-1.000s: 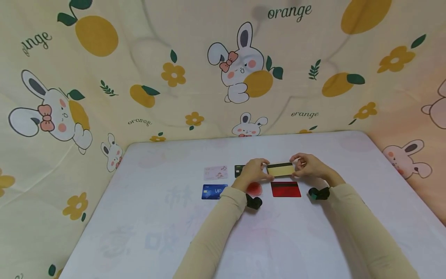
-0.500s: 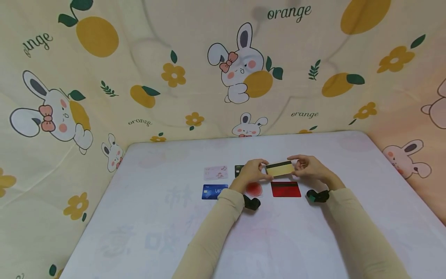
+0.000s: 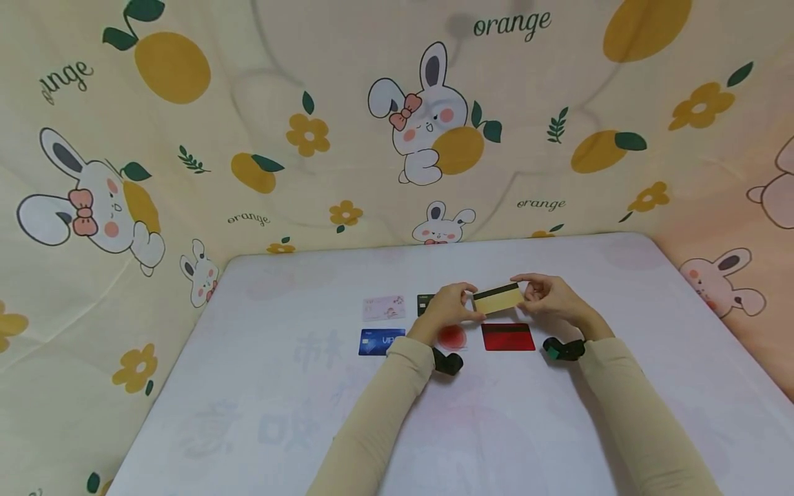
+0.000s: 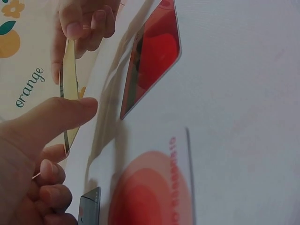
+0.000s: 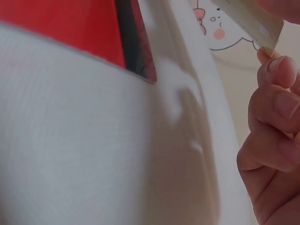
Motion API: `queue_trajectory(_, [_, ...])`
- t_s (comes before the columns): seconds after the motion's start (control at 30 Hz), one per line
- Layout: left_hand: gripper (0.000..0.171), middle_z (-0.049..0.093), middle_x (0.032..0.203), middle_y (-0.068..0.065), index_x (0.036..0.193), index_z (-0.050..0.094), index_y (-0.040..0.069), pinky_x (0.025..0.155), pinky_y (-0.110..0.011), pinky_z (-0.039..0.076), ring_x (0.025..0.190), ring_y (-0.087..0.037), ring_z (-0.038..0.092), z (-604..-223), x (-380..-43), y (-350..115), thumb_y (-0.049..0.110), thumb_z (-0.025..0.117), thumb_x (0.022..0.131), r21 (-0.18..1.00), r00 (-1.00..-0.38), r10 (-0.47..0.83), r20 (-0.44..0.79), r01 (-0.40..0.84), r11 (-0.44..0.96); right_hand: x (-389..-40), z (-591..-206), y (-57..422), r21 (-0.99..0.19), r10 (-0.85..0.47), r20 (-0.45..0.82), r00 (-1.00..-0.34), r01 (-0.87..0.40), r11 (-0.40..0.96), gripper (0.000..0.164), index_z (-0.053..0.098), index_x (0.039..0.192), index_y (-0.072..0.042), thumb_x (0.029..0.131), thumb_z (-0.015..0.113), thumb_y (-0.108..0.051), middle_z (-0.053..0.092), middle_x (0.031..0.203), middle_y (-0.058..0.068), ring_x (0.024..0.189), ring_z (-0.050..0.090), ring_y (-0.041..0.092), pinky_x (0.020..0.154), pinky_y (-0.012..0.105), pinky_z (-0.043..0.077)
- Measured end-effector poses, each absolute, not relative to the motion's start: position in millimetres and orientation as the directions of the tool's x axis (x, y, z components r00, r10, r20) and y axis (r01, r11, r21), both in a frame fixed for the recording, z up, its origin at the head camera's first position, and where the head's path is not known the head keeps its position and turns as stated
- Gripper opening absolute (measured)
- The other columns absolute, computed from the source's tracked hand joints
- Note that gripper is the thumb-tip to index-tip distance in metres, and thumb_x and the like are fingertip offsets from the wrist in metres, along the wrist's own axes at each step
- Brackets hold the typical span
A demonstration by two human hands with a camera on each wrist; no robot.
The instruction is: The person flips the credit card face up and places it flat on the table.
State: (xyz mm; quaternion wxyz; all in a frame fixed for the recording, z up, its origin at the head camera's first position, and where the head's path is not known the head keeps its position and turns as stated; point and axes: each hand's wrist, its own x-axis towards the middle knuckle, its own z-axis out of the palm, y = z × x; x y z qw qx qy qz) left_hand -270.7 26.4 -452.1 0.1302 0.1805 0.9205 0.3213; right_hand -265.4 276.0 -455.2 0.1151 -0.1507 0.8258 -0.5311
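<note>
A gold card with a black stripe (image 3: 498, 299) is held by its two ends between my hands, its right end tilted up. My left hand (image 3: 444, 308) pinches the left end between thumb and fingers. At the other end, my right hand (image 3: 552, 300) grips the card's edge with thumb and fingertips. In the left wrist view the gold card (image 4: 69, 79) shows nearly edge-on, raised off the table. Only a corner of this card (image 5: 258, 26) appears in the right wrist view, beside the curled fingers (image 5: 274, 117).
Below the held card lies a red card (image 3: 508, 337) with a dark stripe. A white card with red circles (image 4: 150, 192) and a dark card (image 3: 424, 304) are partly covered by my left hand. Further left are a pale pink card (image 3: 383, 308) and a blue VIP card (image 3: 375, 342).
The gold card's right end has risen, so the card slants more. My right hand has shifted slightly up and left with it; the left hand has barely moved.
</note>
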Motion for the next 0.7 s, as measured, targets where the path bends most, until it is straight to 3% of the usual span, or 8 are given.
queue_trajectory(0.1, [0.06, 0.051, 0.086, 0.001, 0.127, 0.061, 0.016, 0.066, -0.018, 0.038, 0.079, -0.008, 0.047, -460, -276, 25, 0.038, 0.081, 0.076, 0.61, -0.889, 0.452, -0.07, 0.32, 0.725, -265, -454, 275, -0.917, -0.388, -0.003, -0.922, -0.152, 0.369, 0.057, 0.048, 0.13, 0.011, 0.078, 0.072, 0.005, 0.048, 0.07, -0.011, 0.063, 0.046, 0.002, 0.057, 0.02, 0.04])
queue_trajectory(0.23, [0.062, 0.058, 0.108, -0.003, 0.129, 0.06, 0.015, 0.086, -0.021, 0.047, 0.097, -0.013, 0.054, -458, -275, 24, 0.039, 0.08, 0.075, 0.584, -0.881, 0.471, -0.037, 0.364, 0.725, -264, -452, 274, -0.921, -0.4, 0.029, -0.916, -0.18, 0.346, 0.056, 0.047, 0.126, 0.014, 0.076, 0.072, 0.008, 0.048, 0.069, -0.011, 0.062, 0.045, 0.001, 0.055, 0.02, 0.04])
queue_trajectory(0.3, [0.062, 0.058, 0.117, -0.006, 0.131, 0.058, 0.012, 0.094, -0.023, 0.047, 0.105, -0.016, 0.055, -449, -270, 24, 0.032, 0.08, 0.077, 0.594, -0.88, 0.472, -0.049, 0.355, 0.722, -263, -451, 273, -0.92, -0.398, 0.029, -0.917, -0.181, 0.349, 0.055, 0.048, 0.126, 0.014, 0.076, 0.072, 0.008, 0.048, 0.069, -0.011, 0.062, 0.045, 0.001, 0.055, 0.02, 0.04])
queue_trajectory(0.7, [0.065, 0.059, 0.132, -0.005, 0.134, 0.054, 0.01, 0.104, -0.025, 0.045, 0.12, -0.018, 0.058, -440, -263, 35, 0.032, 0.08, 0.078, 0.592, -0.874, 0.482, 0.065, 0.423, 0.686, -262, -443, 266, -0.899, -0.375, 0.018, -0.927, -0.179, 0.4, 0.054, 0.052, 0.126, 0.011, 0.077, 0.074, 0.004, 0.048, 0.07, -0.01, 0.062, 0.044, 0.001, 0.057, 0.019, 0.039])
